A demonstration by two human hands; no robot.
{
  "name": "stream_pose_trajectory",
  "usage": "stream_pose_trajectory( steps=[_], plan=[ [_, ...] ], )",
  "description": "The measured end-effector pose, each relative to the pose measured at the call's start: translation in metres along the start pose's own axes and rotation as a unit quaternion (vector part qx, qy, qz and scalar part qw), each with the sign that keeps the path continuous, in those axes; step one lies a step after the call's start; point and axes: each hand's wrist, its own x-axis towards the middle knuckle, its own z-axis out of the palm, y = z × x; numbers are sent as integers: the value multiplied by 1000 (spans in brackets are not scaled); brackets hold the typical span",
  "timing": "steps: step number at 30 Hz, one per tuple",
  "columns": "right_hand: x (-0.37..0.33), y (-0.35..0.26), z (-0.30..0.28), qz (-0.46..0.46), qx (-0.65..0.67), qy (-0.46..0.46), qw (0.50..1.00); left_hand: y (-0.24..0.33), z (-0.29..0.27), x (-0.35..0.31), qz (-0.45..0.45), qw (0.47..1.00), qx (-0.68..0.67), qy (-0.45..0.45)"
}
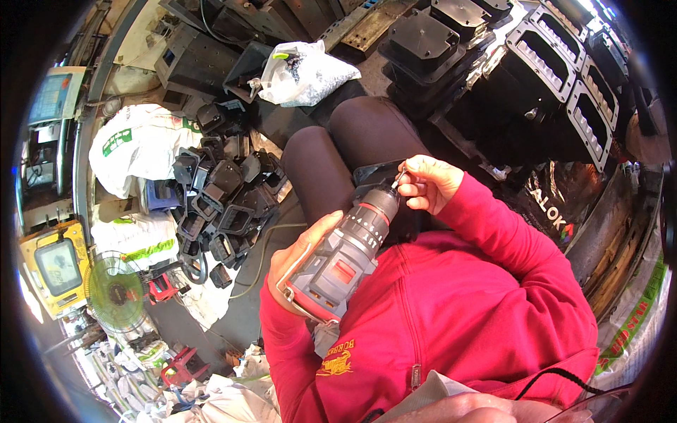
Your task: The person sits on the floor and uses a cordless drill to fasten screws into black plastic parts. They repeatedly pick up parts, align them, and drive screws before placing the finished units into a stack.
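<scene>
My left hand (300, 257) is wrapped around a grey and red cordless drill (342, 261), held above my lap with its chuck pointing up and to the right. At the drill's tip, my right hand (431, 182) pinches a small metal piece (399, 176) between thumb and fingers; whether it is a screw or a bit I cannot tell. Under the drill's front end a black plastic part (377, 173) lies on my lap, mostly hidden by the drill and my right hand.
A white plastic bag (307, 74) of small silvery pieces stands beyond my knees. Black housings (423, 39) and frames with rectangular openings (543, 60) are stacked at the far right. At left lie a heap of black plastic parts (226, 183), white sacks (141, 144) and a green fan (115, 290).
</scene>
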Motion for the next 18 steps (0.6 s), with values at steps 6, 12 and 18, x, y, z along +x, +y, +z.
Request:
stream_pose_trajectory(
  steps=[6, 12, 18],
  plan=[
    [-10, -9, -22, -224, -245, 139, 933, 8, -15, -1, 90, 994, -66, 9],
    [1, 29, -28, -263, -565, 99, 776, 3, -25, 1, 82, 994, 37, -56],
    [15, 23, -18, -198, -626, 115, 745, 0, -23, 6, -191, 918, -334, -99]
  ],
)
